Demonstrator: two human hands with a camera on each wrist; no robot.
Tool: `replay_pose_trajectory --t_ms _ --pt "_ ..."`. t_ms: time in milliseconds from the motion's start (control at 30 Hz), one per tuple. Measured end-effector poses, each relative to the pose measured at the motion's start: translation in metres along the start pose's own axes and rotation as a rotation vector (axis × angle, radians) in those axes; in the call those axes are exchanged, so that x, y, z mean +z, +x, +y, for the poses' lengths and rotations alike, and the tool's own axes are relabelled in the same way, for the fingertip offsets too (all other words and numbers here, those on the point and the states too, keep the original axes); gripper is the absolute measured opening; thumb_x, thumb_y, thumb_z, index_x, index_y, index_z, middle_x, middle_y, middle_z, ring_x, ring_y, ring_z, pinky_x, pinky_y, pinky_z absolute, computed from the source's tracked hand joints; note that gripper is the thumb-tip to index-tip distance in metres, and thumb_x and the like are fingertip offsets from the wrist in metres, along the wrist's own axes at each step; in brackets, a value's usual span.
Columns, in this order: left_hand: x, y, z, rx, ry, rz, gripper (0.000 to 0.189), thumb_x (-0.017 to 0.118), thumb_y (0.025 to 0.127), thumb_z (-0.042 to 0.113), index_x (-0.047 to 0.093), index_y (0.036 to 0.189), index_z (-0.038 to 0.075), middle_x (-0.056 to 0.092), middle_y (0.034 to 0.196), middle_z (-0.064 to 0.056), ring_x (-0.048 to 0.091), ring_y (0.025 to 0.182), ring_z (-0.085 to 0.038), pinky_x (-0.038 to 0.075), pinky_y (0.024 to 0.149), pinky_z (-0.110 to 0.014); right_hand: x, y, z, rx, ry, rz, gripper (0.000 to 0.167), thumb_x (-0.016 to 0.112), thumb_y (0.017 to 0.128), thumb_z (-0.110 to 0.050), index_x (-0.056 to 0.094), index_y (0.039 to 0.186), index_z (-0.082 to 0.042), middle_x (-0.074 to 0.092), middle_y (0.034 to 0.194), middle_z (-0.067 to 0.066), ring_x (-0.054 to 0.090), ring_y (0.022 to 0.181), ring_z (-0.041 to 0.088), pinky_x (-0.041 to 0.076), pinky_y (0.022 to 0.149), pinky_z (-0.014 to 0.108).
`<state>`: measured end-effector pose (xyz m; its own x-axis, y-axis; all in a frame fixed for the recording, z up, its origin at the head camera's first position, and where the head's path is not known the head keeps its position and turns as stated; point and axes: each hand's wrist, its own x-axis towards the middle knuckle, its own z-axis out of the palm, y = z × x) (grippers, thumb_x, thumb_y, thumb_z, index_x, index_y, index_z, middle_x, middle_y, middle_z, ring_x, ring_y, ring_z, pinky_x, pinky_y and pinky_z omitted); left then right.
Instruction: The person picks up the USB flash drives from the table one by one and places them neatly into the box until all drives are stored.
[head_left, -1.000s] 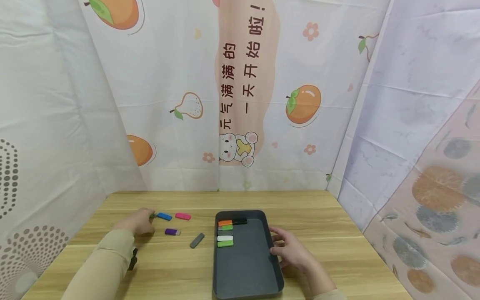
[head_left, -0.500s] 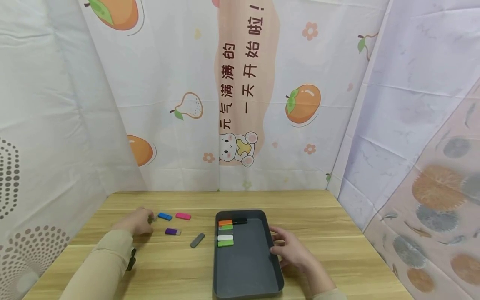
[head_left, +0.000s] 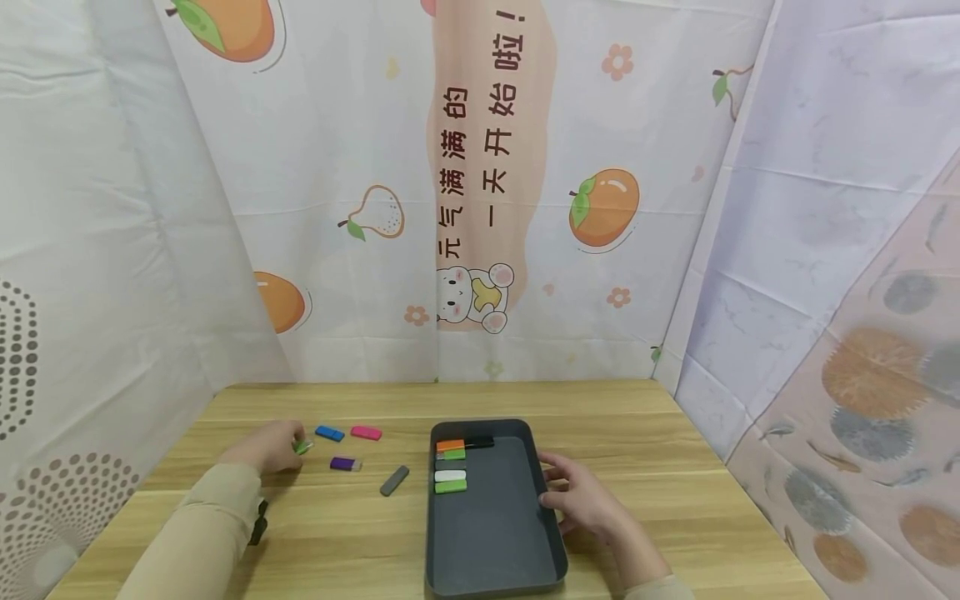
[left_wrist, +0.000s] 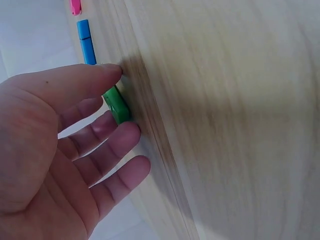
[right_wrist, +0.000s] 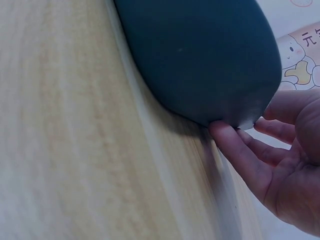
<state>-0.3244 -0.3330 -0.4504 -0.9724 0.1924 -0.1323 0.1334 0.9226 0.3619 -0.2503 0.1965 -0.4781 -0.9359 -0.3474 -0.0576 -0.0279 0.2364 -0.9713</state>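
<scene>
At the table's left, my left hand (head_left: 272, 446) holds a green USB flash drive (left_wrist: 118, 106) between thumb and fingertips; its metal plug shows in the head view. Beyond the fingers lie a blue USB flash drive (head_left: 329, 433) and a pink one (head_left: 366, 432). Nearer are a purple one (head_left: 345, 463) and a grey one (head_left: 394, 481). My right hand (head_left: 581, 497) rests with extended fingers against the right side of a dark grey tray (head_left: 498, 533). In the right wrist view, its fingertips touch the tray's outer wall.
Inside the tray's upper left, several drives form a column, among them an orange one (head_left: 451, 446), a white one (head_left: 450, 476) and a green one (head_left: 451, 487). A black one (head_left: 480, 442) lies beside them. Printed curtains (head_left: 360, 292) enclose the wooden table (head_left: 360, 550).
My left hand has shifted slightly left and nearer to me, and the green USB flash drive has turned and come nearer with it. The right hand and the tray stay in place.
</scene>
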Motion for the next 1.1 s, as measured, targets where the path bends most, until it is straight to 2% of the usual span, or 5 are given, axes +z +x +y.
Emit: replay_pose_trajectory --t_ms 333,667,967,1100 --pt "0.0024 0.0015 -0.0039 -0.012 0.01 0.005 0.019 0.073 0.084 0.008 0.064 0.098 -0.001 0.063 0.089 -0.007 0.056 0.08 -0.025 0.051 0.074 -0.047 0.0 0.0002 0.0008 -0.003 0.002 -0.002 0.075 0.066 0.089 0.005 0.034 0.156 -0.001 0.049 0.134 0.031 0.061 0.108 0.037 0.059 0.059 0.053" --pt "0.003 0.0014 -0.0028 -0.041 -0.018 0.012 0.023 0.069 0.081 0.001 0.066 0.103 -0.006 0.065 0.092 -0.01 0.059 0.084 -0.027 0.052 0.078 -0.051 -0.0003 0.0001 0.0004 -0.003 0.0 -0.006 0.074 0.065 0.089 0.004 0.034 0.156 -0.001 0.049 0.134 0.031 0.062 0.106 0.037 0.059 0.059 0.053" --pt "0.003 0.0009 -0.0003 -0.033 -0.008 0.019 0.012 0.068 0.081 -0.001 0.066 0.092 -0.003 0.062 0.084 -0.007 0.056 0.076 -0.024 0.05 0.072 -0.045 0.0 0.0 0.001 -0.002 0.006 -0.004 0.074 0.065 0.09 0.004 0.034 0.156 -0.001 0.048 0.135 0.031 0.062 0.105 0.036 0.059 0.059 0.053" --pt "0.0015 -0.0013 0.0019 -0.049 -0.036 0.009 0.01 0.068 0.082 -0.001 0.066 0.091 -0.001 0.061 0.084 -0.007 0.055 0.077 -0.025 0.049 0.072 -0.044 -0.0001 0.0002 0.0011 -0.002 0.007 -0.002 0.074 0.065 0.089 0.004 0.034 0.156 -0.001 0.048 0.135 0.031 0.062 0.105 0.036 0.059 0.059 0.053"
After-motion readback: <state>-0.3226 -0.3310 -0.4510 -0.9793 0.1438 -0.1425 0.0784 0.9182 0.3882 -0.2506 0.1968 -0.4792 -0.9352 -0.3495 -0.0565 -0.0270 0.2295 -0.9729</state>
